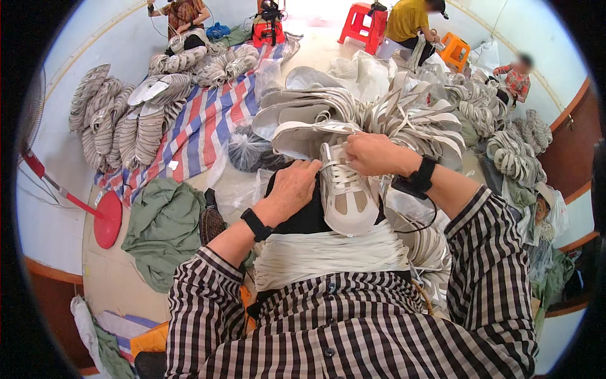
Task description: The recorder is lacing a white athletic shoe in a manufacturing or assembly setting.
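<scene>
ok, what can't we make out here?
Head view, all:
Right hand: what, if anything, its fingers enclose; hidden by the hand itself.
Laced shoe: underside, hidden by its own top.
Fan: part cut off by the dark fisheye rim.
Clear bag: dark contents, blurred by the plastic.

Shoe upper (353, 205) between near lace bundle (328, 256) and stacked uppers (315, 107) beyond; fan (108, 221) at left; stools (363, 24) at back

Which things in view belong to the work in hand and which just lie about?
In use:
- left hand
- right hand
- pale shoe upper between them
- white lacing
- white laces across the lap
- piled uppers ahead

Lying about:
- green cloth
- red-based fan
</scene>
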Tool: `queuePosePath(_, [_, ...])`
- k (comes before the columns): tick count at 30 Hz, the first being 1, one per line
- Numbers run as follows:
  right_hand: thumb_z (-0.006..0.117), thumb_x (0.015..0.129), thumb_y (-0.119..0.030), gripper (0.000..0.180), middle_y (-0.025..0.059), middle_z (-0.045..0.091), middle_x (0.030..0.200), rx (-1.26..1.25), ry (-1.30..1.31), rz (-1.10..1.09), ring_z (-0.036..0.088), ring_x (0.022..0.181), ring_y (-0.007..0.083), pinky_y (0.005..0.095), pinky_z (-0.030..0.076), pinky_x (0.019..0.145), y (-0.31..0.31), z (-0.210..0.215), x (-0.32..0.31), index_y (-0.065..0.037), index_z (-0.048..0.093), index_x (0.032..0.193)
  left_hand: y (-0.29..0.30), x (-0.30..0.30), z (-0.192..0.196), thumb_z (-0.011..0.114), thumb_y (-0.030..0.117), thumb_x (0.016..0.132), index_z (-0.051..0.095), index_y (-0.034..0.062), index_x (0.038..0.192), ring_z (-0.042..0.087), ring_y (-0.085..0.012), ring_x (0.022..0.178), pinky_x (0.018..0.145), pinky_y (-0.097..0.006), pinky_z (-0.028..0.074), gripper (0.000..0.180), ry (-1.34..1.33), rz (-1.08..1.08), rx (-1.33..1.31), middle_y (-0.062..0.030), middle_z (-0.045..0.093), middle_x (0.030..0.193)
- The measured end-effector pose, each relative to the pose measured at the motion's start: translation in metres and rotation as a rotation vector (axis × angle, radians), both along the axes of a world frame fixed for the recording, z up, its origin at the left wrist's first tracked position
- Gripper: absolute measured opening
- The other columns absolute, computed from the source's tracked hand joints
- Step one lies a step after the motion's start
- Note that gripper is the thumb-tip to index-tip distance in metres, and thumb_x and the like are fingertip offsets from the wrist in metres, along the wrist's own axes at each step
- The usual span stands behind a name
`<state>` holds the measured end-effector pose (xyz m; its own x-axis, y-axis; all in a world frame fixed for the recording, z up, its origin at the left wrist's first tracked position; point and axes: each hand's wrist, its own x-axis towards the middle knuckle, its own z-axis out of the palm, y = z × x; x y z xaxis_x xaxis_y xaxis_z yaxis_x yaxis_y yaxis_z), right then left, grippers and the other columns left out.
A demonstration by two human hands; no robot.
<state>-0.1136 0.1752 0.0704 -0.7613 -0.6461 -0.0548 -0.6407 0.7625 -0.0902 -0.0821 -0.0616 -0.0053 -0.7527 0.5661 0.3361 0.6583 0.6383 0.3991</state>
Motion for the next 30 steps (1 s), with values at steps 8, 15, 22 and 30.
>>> queuePosePath(8, [0.057, 0.075, -0.012, 0.019, 0.0239, 0.064, 0.074, -0.201, -0.18, -0.025, 0.064, 0.073, 0.041, 0.0484, 0.049, 0.068, 0.003, -0.01, -0.016, 0.004, 0.066, 0.076, -0.022, -0.026, 0.009, 0.061, 0.006, 0.086, 0.063, 0.0003, 0.094, 0.065, -0.0282, 0.069, 0.065, -0.036, 0.051, 0.011, -0.093, -0.003, 0.248, -0.015, 0.065, 0.075])
queuePosePath(15, [0.057, 0.084, -0.016, 0.021, 0.0219, 0.063, 0.08, -0.171, -0.038, 0.062, 0.062, 0.081, 0.0398, 0.0477, 0.049, 0.075, 0.01, -0.03, -0.02, 0.002, 0.065, 0.075, -0.031, -0.039, 0.035, 0.063, 0.01, 0.088, 0.065, 0.0004, 0.082, 0.056, -0.0074, 0.057, 0.048, -0.023, 0.044, 0.011, -0.878, -0.024, 0.44, -0.0026, 0.061, 0.066])
queuePosePath(22, [0.054, 0.089, -0.019, 0.022, 0.0143, 0.059, 0.089, -0.333, -0.225, 0.067, 0.055, 0.091, 0.0312, 0.0437, 0.046, 0.081, 0.013, -0.033, -0.013, -0.004, 0.062, 0.076, -0.019, 0.028, 0.053, 0.064, 0.015, 0.09, 0.063, 0.0033, 0.085, 0.056, -0.0088, 0.053, 0.047, -0.024, 0.045, 0.013, -1.442, -0.154, 0.818, -0.0018, 0.059, 0.066])
queuePosePath(30, [0.06, 0.082, -0.021, 0.015, 0.0093, 0.062, 0.092, -0.002, -0.003, 0.123, 0.056, 0.09, 0.0293, 0.038, 0.046, 0.08, 0.004, -0.018, -0.012, -0.007, 0.066, 0.08, -0.029, -0.035, 0.032, 0.063, 0.014, 0.091, 0.05, 0.0141, 0.074, 0.036, -0.0046, 0.051, 0.046, -0.023, 0.032, 0.022, -1.468, 0.096, 1.087, 0.0079, 0.035, 0.059])
